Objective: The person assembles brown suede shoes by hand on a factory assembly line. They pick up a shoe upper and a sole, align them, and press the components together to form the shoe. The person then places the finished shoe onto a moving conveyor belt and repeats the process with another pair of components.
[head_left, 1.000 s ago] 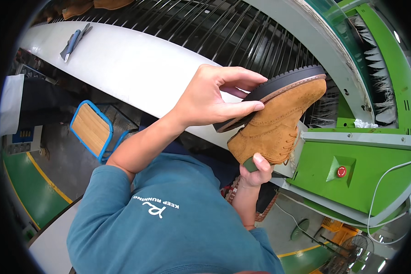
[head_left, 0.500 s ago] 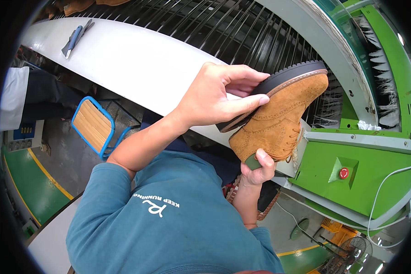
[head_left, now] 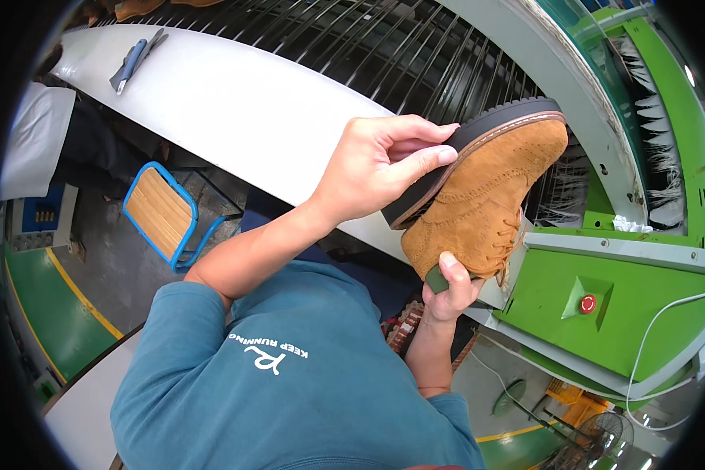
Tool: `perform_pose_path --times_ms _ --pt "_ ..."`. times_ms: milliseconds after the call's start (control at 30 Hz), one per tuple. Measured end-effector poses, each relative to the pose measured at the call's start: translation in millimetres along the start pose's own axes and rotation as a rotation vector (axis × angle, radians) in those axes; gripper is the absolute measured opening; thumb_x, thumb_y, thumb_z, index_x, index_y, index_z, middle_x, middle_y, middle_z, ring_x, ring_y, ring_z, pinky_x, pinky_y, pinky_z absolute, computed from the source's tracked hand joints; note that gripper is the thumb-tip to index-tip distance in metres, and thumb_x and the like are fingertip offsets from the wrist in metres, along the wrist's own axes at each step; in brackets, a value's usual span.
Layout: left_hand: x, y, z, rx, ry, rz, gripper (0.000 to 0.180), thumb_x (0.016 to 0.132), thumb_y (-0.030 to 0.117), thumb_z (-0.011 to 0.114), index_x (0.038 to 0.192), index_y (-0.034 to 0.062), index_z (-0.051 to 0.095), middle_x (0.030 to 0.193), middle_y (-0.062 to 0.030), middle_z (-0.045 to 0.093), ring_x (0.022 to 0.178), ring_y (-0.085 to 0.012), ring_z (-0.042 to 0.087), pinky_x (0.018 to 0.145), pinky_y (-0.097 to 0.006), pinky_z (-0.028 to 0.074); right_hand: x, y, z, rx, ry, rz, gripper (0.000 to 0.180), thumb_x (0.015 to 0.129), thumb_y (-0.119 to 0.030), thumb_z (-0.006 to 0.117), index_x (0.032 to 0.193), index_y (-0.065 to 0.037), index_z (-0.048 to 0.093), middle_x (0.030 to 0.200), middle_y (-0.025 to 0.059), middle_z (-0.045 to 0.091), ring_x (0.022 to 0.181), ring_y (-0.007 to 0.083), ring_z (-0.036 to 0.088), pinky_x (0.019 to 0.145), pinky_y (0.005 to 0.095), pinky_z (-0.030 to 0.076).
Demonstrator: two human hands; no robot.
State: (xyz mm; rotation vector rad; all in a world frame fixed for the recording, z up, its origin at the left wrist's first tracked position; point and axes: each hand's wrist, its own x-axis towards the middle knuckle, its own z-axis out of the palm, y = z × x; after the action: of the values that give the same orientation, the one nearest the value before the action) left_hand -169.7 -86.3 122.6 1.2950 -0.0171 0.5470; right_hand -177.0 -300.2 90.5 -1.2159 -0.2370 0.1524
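A tan suede lace-up boot (head_left: 486,184) with a dark ridged sole (head_left: 497,121) is held up tilted, toe to the upper right and sole facing up and left. My right hand (head_left: 450,290) grips its ankle opening, thumb outside over a green patch at the collar; its other fingers are mostly hidden. At the sole's edge, my left hand (head_left: 376,164) has its thumb and curled fingers closed against the side of the sole. Whether something small is between those fingertips cannot be made out.
Behind the boot runs a rack of metal rods (head_left: 415,63), beside a white table (head_left: 235,86) with a grey-blue handled tool (head_left: 133,63). A green machine (head_left: 556,313) with a red button and white brushes stands right. A blue-framed stool (head_left: 160,215) and another person (head_left: 39,141) are left.
The boot has shifted slightly right and turned a little, together with my right hand. My left thumb has slid from the upper's edge onto the side of the sole.
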Motion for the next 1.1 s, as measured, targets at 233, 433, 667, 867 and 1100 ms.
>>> perform_pose_path --times_ms 233,433,667,867,1100 --pt "-10 -5 -43 -0.193 -0.164 -0.193 0.050 0.089 0.007 0.094 0.133 -0.0033 0.072 0.120 -0.0111 0.080 0.112 -0.0155 0.077 0.100 -0.030 0.062 12 -22 1 -0.382 -0.164 -0.198 0.097 0.079 -0.006 0.077 0.168 0.005 0.040 0.152 0.0219 0.060 0.133 0.0365 0.064 0.118 0.0477 0.048" --pt "-25 15 -82 0.136 -0.213 -0.044 0.077 0.066 0.009 0.105 0.135 -0.0038 0.073 0.126 -0.0138 0.079 0.116 -0.0209 0.076 0.105 -0.035 0.059 38 -45 -16 -1.106 -0.689 -0.760 0.072 0.082 -0.035 0.084 0.146 -0.006 0.071 0.142 0.0271 0.066 0.120 0.0439 0.066 0.104 0.0534 0.051" --pt "-41 36 -92 0.363 -0.322 0.023 0.087 0.063 0.017 0.108 0.140 -0.0040 0.072 0.131 -0.0168 0.078 0.121 -0.0243 0.076 0.107 -0.037 0.060 40 -52 -13 -1.124 -0.806 -0.785 0.067 0.087 -0.056 0.071 0.136 -0.012 0.080 0.134 0.0193 0.064 0.114 0.0402 0.063 0.097 0.0511 0.053" --pt "-35 41 -92 0.494 -0.427 0.220 0.086 0.063 0.021 0.108 0.138 -0.0024 0.075 0.135 -0.0188 0.078 0.121 -0.0310 0.078 0.106 -0.040 0.061 44 -58 -12 -1.081 -0.845 -0.793 0.064 0.092 -0.059 0.068 0.134 -0.011 0.082 0.127 0.0167 0.061 0.111 0.0395 0.063 0.095 0.0502 0.055" --pt "-37 49 -90 0.575 -0.460 0.215 0.067 0.072 0.023 0.103 0.130 -0.0002 0.080 0.127 -0.0207 0.081 0.118 -0.0335 0.079 0.104 -0.041 0.062 46 -62 -11 -1.042 -0.892 -0.752 0.064 0.089 -0.055 0.071 0.133 -0.011 0.082 0.127 0.0172 0.062 0.111 0.0397 0.063 0.095 0.0508 0.056"
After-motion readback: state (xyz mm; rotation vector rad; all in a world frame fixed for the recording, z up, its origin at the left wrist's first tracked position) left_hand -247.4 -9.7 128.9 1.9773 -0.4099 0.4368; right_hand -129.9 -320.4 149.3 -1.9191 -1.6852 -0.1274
